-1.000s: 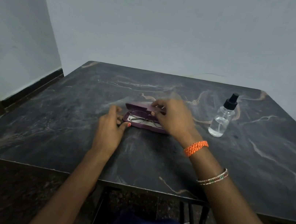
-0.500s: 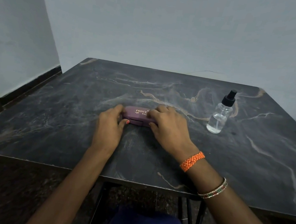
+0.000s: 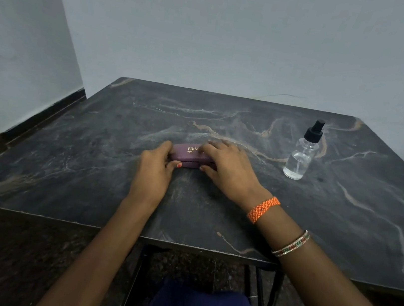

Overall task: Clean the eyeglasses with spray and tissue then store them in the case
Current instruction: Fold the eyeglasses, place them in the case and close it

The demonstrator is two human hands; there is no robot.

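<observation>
I see the case lying flat on the table, lid down, held at both ends between the two hands. The left hand grips the left end: its fingers curl round that end and its thumb lies along the near edge. The right hand covers the right end, fingers laid over the lid and thumb against the near side, so it pinches the case from above and in front. Only the middle of the lid shows between the fingertips, with part of a gold print. A dark seam runs along the near side between the thumbs; I judge the lid to be closed or nearly so. The glasses are not in view; I cannot tell from here whether they are inside. The bottle stands upright, well apart to the right of the right hand's fingers. I see no tissue. Handling, as I judge it: the case is a rigid, light shell with a smooth skin, likely to slide on the stone top if pushed from one end only. Take hold across the short ends, or thumb on the near side and fingers on the lid. If the lid is to be seated, press evenly over the seam, not at one corner, since the contents would be fragile.
</observation>
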